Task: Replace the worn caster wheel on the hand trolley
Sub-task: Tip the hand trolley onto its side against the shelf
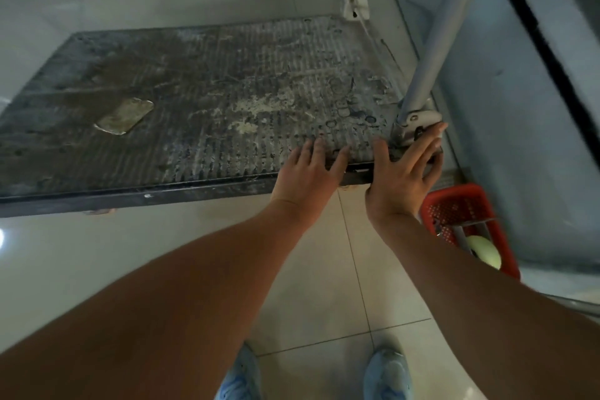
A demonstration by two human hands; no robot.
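Both hands reach the trolley (201, 101) deck's near edge; left hand (308, 169) lies flat, fingers straight; right hand (402, 169) spreads open against the handle (444, 29) bracket (415, 123), gripping nothing.

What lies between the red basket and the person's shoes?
In the head view, only bare floor tiles lie between the red basket and the shoes; the right forearm crosses above.

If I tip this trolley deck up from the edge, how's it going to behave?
The deck looks like a rigid slab, so it should probably lift as one piece. Its ribbed, grimy top likely gives both hands, left hand and right hand, decent grip. The upright handle may make that end heavier.
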